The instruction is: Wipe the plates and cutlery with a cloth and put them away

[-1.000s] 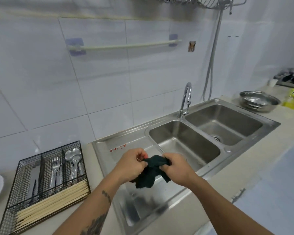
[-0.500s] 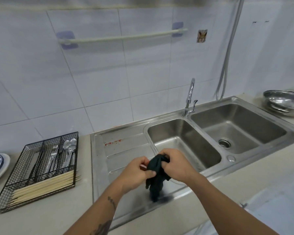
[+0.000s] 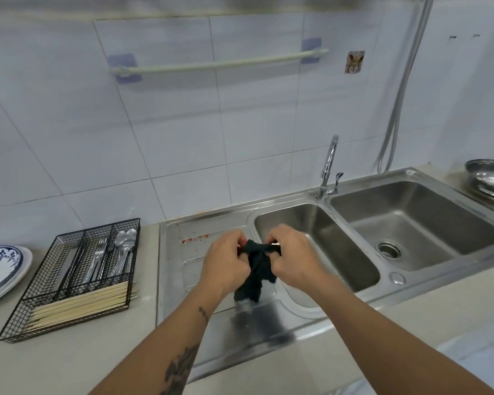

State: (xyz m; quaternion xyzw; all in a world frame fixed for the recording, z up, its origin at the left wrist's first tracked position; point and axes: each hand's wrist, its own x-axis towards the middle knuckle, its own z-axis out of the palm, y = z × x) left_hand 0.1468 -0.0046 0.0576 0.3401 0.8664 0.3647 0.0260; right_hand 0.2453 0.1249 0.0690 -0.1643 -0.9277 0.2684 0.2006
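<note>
A: Which step is this?

B: Readying the cloth (image 3: 256, 266), I'd say. Both hands hold it over the sink's draining board (image 3: 183, 269). The left hand (image 3: 226, 265) and right hand (image 3: 293, 259) each have their fingers curled round its top edge, and the rest hangs bunched between them.

A: And the things to wipe?

B: Untouched, well to the left on the counter (image 3: 69, 363). The plates (image 3: 0, 270) sit stacked at the far left edge. The cutlery (image 3: 109, 259), forks and spoons, lies in a wire tray (image 3: 40, 283) just beside them, with chopsticks (image 3: 83, 305) along its front.

A: Next move?

B: Probably keep the cloth in one hand, free the other, and reach left for a plate or a fork.
</note>
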